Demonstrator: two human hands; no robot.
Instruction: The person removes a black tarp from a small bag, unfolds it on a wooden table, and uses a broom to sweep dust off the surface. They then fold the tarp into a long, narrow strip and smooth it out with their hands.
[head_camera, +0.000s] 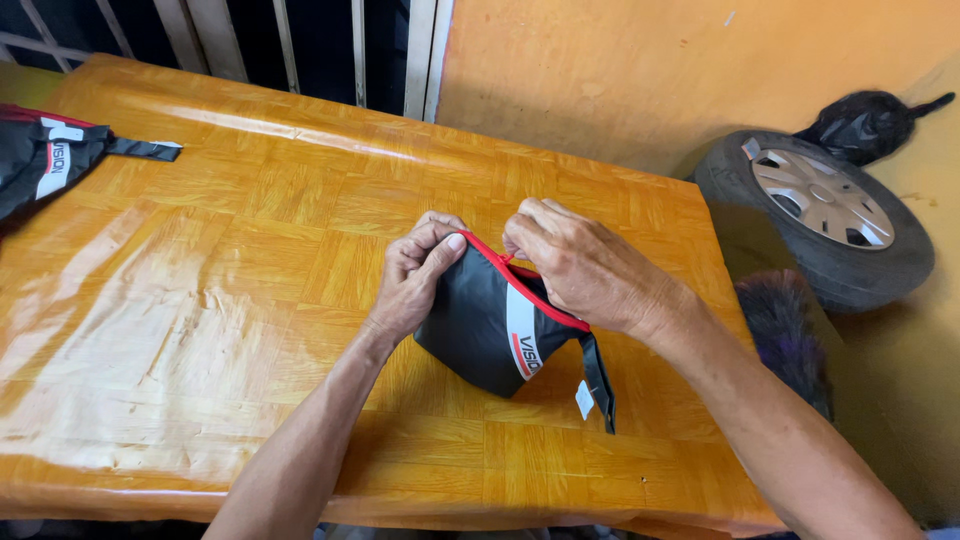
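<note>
Black pouch (495, 325) with a red zip edge sits near the middle of the worktop (250, 260), toward the right side. Left hand (415, 280) pinches the pouch's upper left corner, fingers closed tight on the fabric by the zip end. Right hand (580, 265) is at the zip line, fingertips narrowed on something small and red, likely the zip pull; the grip itself is mostly hidden. A strap with a white tag (586, 398) hangs off the pouch's right side and lies on the worktop.

Risks, as judged:
- The pinch on the pull looks small, so it could slip off.
- If the left hand lets the corner slacken, fabric may bunch and the zip could jam.
- Loose lining could catch in the teeth.
- The worktop looks glossy, so the pouch may slide if pulled sideways.

A second black bag (45, 160) lies at the far left edge. A tyre (815, 215) leans against the wall at right, well apart.
</note>
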